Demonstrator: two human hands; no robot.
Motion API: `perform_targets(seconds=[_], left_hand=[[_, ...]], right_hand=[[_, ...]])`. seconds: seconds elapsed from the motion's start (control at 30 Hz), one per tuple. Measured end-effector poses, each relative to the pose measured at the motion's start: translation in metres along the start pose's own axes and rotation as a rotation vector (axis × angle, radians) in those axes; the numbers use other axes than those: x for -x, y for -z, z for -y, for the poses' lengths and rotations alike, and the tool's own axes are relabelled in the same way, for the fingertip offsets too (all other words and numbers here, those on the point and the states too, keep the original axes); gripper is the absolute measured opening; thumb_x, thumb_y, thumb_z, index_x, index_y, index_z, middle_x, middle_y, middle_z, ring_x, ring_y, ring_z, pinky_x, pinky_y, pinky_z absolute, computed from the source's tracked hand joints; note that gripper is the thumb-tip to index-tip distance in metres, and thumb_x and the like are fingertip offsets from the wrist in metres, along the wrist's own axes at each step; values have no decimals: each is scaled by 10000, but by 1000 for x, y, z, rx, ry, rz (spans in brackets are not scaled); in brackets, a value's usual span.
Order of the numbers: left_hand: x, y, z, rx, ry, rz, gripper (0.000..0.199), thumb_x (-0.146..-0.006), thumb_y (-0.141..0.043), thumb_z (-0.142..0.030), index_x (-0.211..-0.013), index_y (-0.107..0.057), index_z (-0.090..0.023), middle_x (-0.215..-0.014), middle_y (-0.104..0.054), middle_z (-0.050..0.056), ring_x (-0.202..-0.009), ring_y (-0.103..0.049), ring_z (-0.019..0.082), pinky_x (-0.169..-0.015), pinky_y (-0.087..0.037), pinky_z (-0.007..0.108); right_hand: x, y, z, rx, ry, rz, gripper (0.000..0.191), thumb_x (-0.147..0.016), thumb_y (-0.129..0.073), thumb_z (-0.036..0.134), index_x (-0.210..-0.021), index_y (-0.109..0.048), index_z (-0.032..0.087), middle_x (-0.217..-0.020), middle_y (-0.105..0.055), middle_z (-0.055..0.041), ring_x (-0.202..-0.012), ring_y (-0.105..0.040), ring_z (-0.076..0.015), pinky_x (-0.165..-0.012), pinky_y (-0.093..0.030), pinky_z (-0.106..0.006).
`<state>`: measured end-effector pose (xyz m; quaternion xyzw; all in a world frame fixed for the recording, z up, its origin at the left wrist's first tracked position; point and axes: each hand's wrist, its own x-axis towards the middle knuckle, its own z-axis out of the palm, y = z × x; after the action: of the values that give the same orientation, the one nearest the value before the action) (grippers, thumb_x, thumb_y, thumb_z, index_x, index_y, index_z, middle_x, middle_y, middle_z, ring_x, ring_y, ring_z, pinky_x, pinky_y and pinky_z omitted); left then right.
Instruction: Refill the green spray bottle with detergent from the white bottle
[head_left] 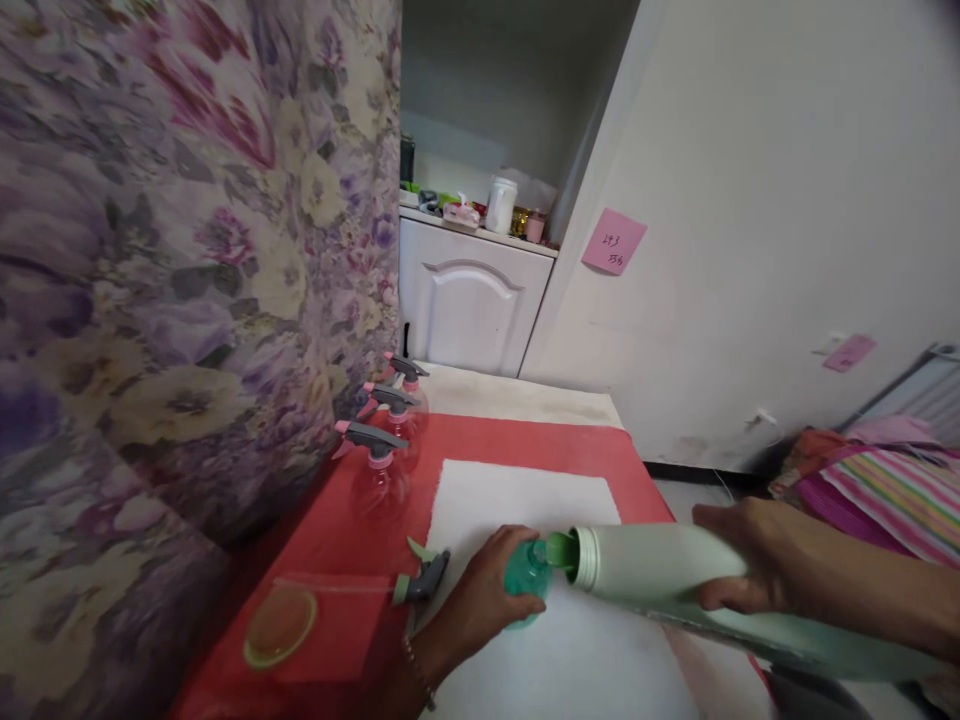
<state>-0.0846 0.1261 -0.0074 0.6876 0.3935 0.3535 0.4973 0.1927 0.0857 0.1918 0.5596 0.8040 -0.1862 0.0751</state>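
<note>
My left hand (491,585) is wrapped round a small teal bottle (527,580) on the white cloth (525,490). My right hand (757,560) grips a long pale green bottle (652,565), tilted almost level. Its open mouth is at the neck of the teal bottle, with something green between the two. A loose grey and green spray head (424,578) with a thin clear tube lies left of my left hand. Near it on the red cover is a round, green-rimmed clear item (280,627).
Several objects stand along the table's left side: clear spray bottles (381,490) with pink and grey heads. A floral curtain (195,250) hangs at the left. Behind are a white cabinet (472,300) and a wall; folded fabrics (885,490) lie at the right.
</note>
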Motion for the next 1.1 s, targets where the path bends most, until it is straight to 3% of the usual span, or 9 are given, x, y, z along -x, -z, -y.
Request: perform_targets(seconds=[0.67, 1.1], left_hand=[[1, 0, 1, -11, 12, -1, 649, -593, -711, -93, -1211, -574, -238, -1278, -579, 52, -1206, -506, 232, -1064, -358, 316], [0, -1, 0, -7, 23, -4, 644, -592, -697, -93, -1205, -571, -243, -1271, -573, 39, -1206, -502, 225, -1059, -356, 314]], right_hand=[[-1, 2, 1, -40, -22, 23, 477, -780, -583, 652, -787, -581, 175, -690, -589, -8, -591, -512, -149, -478, -276, -235], [2, 0, 0, -60, 6, 13, 430, -792, -600, 613, -794, -571, 184, -666, -560, 26, -557, -441, -112, -470, -268, -224]])
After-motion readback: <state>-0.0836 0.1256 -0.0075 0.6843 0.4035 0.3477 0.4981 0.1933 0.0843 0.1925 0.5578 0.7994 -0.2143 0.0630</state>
